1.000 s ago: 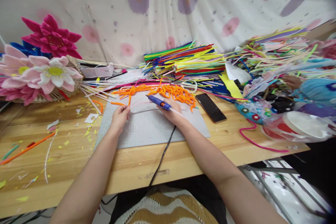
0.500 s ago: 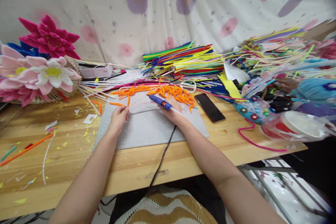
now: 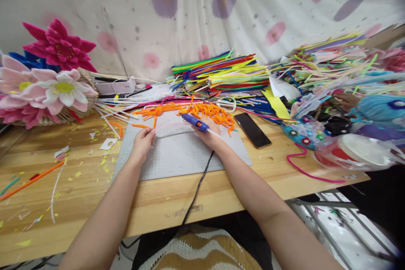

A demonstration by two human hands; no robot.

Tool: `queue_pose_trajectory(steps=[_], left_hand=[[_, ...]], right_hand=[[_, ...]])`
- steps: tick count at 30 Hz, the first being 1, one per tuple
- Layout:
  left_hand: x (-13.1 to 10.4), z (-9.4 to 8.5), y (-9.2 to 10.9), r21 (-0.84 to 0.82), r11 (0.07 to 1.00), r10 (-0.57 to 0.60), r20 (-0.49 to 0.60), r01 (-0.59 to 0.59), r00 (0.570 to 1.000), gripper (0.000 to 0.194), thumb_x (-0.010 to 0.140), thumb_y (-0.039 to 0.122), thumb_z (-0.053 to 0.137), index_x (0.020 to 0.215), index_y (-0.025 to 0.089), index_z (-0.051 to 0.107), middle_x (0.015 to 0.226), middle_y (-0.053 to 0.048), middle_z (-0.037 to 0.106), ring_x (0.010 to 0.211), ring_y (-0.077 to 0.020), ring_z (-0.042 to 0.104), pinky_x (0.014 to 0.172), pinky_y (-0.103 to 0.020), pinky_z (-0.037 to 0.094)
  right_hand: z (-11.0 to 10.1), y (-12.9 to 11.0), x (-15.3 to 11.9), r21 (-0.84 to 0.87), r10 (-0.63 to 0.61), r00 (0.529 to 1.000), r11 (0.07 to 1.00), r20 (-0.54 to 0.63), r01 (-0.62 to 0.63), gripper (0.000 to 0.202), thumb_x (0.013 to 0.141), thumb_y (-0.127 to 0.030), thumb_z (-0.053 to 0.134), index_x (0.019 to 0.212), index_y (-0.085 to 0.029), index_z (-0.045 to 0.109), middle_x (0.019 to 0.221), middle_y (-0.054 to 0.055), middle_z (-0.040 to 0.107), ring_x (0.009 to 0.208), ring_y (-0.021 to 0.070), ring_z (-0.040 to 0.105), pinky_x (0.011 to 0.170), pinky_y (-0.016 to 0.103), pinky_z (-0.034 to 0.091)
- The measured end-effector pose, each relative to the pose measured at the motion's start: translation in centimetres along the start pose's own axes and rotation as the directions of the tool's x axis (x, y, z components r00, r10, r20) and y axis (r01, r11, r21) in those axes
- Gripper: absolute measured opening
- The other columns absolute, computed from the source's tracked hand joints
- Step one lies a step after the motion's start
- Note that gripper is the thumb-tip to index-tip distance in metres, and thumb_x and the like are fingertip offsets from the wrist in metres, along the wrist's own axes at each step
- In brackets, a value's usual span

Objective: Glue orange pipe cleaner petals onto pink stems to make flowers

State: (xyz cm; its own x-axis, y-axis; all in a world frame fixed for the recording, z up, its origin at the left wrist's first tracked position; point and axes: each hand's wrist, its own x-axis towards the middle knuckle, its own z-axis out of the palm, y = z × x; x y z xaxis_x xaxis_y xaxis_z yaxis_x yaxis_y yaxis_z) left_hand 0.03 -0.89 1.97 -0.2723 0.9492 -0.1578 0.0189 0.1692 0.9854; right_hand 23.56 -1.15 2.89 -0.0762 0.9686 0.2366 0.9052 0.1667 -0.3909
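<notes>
My right hand (image 3: 210,133) is wrapped round a blue hot glue gun (image 3: 196,122), its nozzle pointing up and left. A clear glue stick (image 3: 217,136) juts from its back end, and a black cord (image 3: 199,185) runs down over the table edge. My left hand (image 3: 144,140) is closed in a pinch at the lower end of an orange pipe cleaner (image 3: 155,122); the fingers partly hide the grip. A thin pale strand stretches between the fingertips and the glue gun. Both hands are over a grey cutting mat (image 3: 177,164). Curled orange pipe cleaners (image 3: 211,113) lie along its far edge.
Bundled coloured pipe cleaners (image 3: 221,74) are heaped at the back. A phone (image 3: 253,130) and white-handled scissors (image 3: 228,103) lie right of the mat. Fuzzy flowers (image 3: 61,46) stand at left, near yellow scraps. A plastic-wrapped tub (image 3: 354,152) sits at the right edge.
The glue gun has shifted very slightly to the right with my right hand. My left hand has stayed nearly in place. At far right, part of another person's hand now shows among the clutter.
</notes>
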Motion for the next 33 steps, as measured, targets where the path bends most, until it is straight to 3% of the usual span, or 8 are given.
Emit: queue_pose_trajectory(steps=[12, 21, 33], left_hand=[[-0.14, 0.11, 0.1, -0.018, 1.0, -0.006, -0.006, 0.005, 1.0, 0.024, 0.052, 0.031, 0.065, 0.066, 0.014, 0.055, 0.056, 0.003, 0.05, 0.047, -0.0072, 0.042, 0.042, -0.019, 0.031], [-0.31, 0.17, 0.47, -0.01, 1.0, -0.018, -0.007, 0.018, 1.0, 0.023, 0.053, 0.031, 0.067, 0.064, 0.015, 0.055, 0.054, 0.003, 0.049, 0.046, -0.007, 0.041, 0.043, -0.02, 0.03], [-0.24, 0.11, 0.34, -0.029, 1.0, -0.012, -0.002, 0.011, 1.0, 0.024, 0.052, 0.031, 0.066, 0.065, 0.014, 0.056, 0.056, 0.003, 0.049, 0.048, -0.0075, 0.042, 0.042, -0.019, 0.031]], right_hand=[[0.12, 0.31, -0.03, 0.008, 0.016, 0.999, 1.0, -0.036, -0.016, 0.041, 0.083, -0.05, 0.036, 0.1, -0.02, 0.059, 0.095, 0.007, 0.062, 0.088, 0.0201, 0.056, 0.07, 0.027, 0.037], [-0.02, -0.26, 0.21, -0.055, 0.02, 0.998, 0.998, 0.065, -0.017, 0.031, 0.082, -0.044, 0.044, 0.094, -0.02, 0.06, 0.092, 0.007, 0.063, 0.088, 0.0181, 0.056, 0.07, 0.024, 0.038], [0.44, 0.5, 0.32, 0.006, 0.045, 0.999, 0.999, -0.006, -0.045, 0.038, 0.082, -0.049, 0.039, 0.097, -0.021, 0.06, 0.095, 0.006, 0.062, 0.086, 0.0194, 0.056, 0.069, 0.026, 0.038]])
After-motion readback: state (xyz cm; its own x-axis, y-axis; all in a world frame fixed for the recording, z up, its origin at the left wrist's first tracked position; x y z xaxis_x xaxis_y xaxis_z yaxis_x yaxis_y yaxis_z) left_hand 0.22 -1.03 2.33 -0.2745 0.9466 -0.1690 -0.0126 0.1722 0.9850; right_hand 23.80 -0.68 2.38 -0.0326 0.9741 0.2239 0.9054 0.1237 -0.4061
